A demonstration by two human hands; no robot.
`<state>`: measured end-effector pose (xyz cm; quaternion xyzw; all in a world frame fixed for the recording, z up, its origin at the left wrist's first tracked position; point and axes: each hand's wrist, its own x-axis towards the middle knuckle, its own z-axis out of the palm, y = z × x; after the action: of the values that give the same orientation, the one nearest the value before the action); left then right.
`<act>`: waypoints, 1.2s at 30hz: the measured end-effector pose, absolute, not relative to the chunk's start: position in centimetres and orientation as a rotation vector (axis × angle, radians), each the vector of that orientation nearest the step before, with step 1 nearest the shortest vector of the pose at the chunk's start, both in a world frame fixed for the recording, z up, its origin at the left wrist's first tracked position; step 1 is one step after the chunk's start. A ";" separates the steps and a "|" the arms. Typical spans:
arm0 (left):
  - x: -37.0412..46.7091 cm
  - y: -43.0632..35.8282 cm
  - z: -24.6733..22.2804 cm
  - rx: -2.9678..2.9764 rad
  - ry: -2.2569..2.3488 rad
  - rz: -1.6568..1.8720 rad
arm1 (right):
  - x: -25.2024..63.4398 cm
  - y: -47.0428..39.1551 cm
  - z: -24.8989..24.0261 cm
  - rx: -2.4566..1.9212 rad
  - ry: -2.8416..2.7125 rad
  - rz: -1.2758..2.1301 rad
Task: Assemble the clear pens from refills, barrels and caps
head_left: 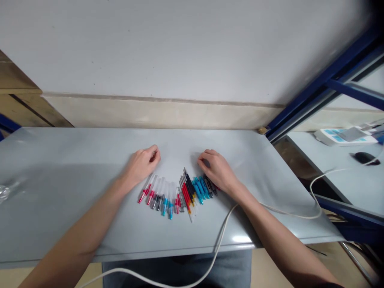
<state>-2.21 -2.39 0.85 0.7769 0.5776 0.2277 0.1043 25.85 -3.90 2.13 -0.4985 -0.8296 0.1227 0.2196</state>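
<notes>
Pen parts lie fanned out in an arc on the grey table [72,148]. Clear barrels with red, grey and blue ends [155,192] are at the left of the arc. Red and black refills [187,190] lie in the middle, and blue barrels [200,189] with dark ones beside them are to the right. My left hand [146,161] rests just above the clear barrels, fingers curled closed with nothing seen in them. My right hand [216,166] rests at the dark barrels, partly covering them, its fingers curled closed; what they hold, if anything, is hidden.
A white cable [220,240] runs over the table's front edge and under my right forearm. Crumpled clear plastic [4,193] lies at the far left. Beyond a blue metal frame [318,86] on the right are a white device [345,136] and a black mouse [366,158].
</notes>
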 end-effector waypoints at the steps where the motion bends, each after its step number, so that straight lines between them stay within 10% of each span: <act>1: -2.2 -2.4 0.9 2.292 1.700 0.662 | 25.9 -3.9 2.2 -1.383 -2.292 0.344; 36: -5.6 -5.8 3.0 2.175 1.551 -0.045 | 21.6 -4.7 1.9 -1.527 -2.493 0.167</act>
<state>-5.64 -5.80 3.02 0.7917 0.5646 -0.0162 0.2327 21.58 -4.65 1.90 -0.5184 -0.8466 0.0568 0.1065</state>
